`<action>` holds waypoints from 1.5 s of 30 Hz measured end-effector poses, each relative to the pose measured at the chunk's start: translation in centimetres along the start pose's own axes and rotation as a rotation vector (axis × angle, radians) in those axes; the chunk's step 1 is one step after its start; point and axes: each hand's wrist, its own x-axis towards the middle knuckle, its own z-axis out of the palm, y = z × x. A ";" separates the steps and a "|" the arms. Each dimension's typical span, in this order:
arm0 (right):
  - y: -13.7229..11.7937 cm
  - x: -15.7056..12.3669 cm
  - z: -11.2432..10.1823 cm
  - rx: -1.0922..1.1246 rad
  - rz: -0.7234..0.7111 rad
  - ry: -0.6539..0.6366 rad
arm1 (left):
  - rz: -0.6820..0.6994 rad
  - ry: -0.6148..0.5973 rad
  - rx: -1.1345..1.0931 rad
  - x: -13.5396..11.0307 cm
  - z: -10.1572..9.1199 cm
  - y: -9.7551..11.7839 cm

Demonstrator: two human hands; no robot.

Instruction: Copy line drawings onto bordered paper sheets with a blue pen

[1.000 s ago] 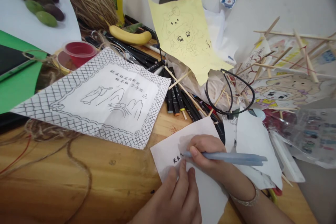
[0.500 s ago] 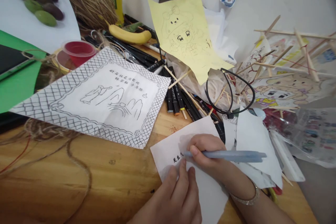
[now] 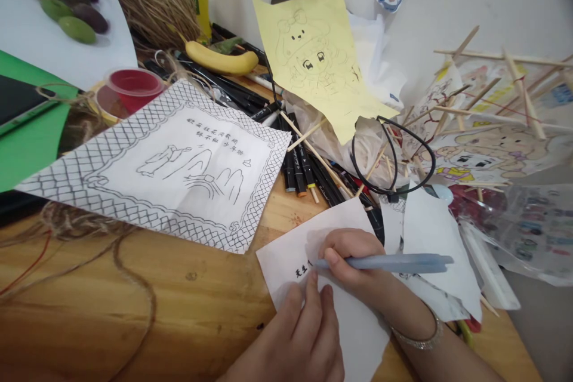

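Observation:
My right hand [image 3: 351, 253] is closed around a light blue pen [image 3: 403, 262], its tip down on a white sheet of paper [image 3: 362, 334]. A few black Chinese characters stand beside the tip on the sheet's left part. Fingers stretched out, my left hand [image 3: 308, 328] lies flat on the same paper just below the writing, holding nothing. To the left is a drawing [image 3: 197, 185] of mountains and a figure, with lines of characters and a crosshatched border. My right hand partly covers the newest strokes.
Black markers [image 3: 299, 167] and wooden sticks lie behind the paper. Further back are a banana [image 3: 221, 61], a yellow sketch sheet [image 3: 313, 65] and a red cup [image 3: 134, 89]. A stick-framed paper lantern [image 3: 478, 149] stands right, twine [image 3: 143, 292] lies left, and a black cable loops mid-table.
The blue pen's rear end has tilted up very slightly. Both hands and the paper otherwise look unmoved.

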 end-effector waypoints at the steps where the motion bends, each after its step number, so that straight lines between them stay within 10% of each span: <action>1: 0.0 0.0 0.0 0.000 0.008 0.000 | -0.001 -0.001 -0.002 0.0 0.0 0.0; 45: 0.3 -0.1 0.2 0.045 -0.018 0.029 | -0.011 0.118 0.041 -0.1 1.1 0.2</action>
